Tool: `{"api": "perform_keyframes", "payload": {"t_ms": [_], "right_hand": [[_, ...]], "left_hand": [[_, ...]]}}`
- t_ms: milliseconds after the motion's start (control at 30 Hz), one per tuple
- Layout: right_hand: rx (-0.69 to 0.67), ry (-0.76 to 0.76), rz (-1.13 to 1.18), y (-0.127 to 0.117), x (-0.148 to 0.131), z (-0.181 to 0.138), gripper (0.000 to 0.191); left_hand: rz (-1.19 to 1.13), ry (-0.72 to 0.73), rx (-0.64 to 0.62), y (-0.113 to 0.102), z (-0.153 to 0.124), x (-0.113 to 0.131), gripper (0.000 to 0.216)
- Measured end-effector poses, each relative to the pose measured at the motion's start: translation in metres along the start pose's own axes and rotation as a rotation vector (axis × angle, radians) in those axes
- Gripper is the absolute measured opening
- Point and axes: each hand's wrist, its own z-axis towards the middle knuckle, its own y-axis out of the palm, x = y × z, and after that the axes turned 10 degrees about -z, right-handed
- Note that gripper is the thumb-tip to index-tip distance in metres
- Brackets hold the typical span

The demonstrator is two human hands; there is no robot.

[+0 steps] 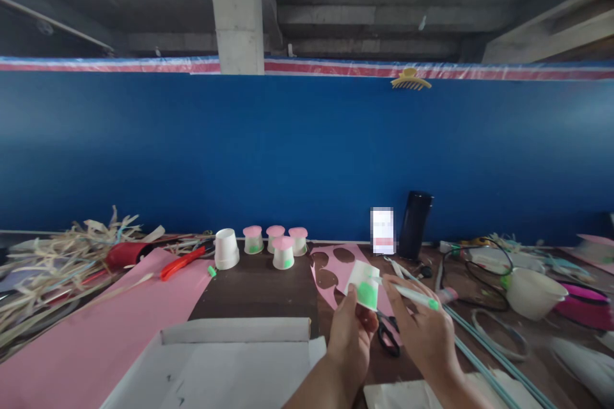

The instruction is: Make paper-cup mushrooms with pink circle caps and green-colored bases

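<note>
Paper cup (365,285) in left hand (352,334), marker (409,294) in right hand (425,332), scissors (384,330) beneath.

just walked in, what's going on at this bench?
A person holds a white paper cup in the left hand and a green marker in the right hand, tip at the cup, which is partly green. Four pink-topped cups with green patches stand further back beside a plain upturned cup. Scissors lie below the hands.
</note>
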Motion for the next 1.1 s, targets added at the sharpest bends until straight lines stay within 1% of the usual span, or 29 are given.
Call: {"api": "perform_keyframes", "payload": {"t_ms": [133, 267, 433, 500, 733, 1100], "right_hand": [[-0.001, 0.007, 0.008, 0.0019, 0.0012, -0.0002, 0.024], [0.003, 0.011, 0.047, 0.0012, 0.0016, -0.0012, 0.023], [0.098, 0.009, 0.086, -0.0038, -0.0014, -0.0015, 0.02], [0.116, 0.007, 0.089, -0.0046, -0.0018, -0.0013, 0.02], [0.11, 0.018, 0.096, -0.0028, -0.0001, -0.0006, 0.02], [0.087, -0.018, 0.033, -0.004, -0.0012, 0.0012, 0.023]], "left_hand": [[0.007, 0.0, 0.004, 0.002, -0.0015, 0.001, 0.028], [0.018, 0.018, -0.02, 0.003, -0.0011, 0.0007, 0.029], [0.043, 0.032, -0.014, 0.0024, 0.0002, -0.0006, 0.035], [0.049, 0.034, -0.014, 0.0025, 0.0005, -0.0004, 0.035], [0.034, 0.027, 0.005, 0.0044, -0.0025, 0.0014, 0.034], [0.13, 0.062, -0.105, -0.0003, -0.0051, 0.0012, 0.036]]}}
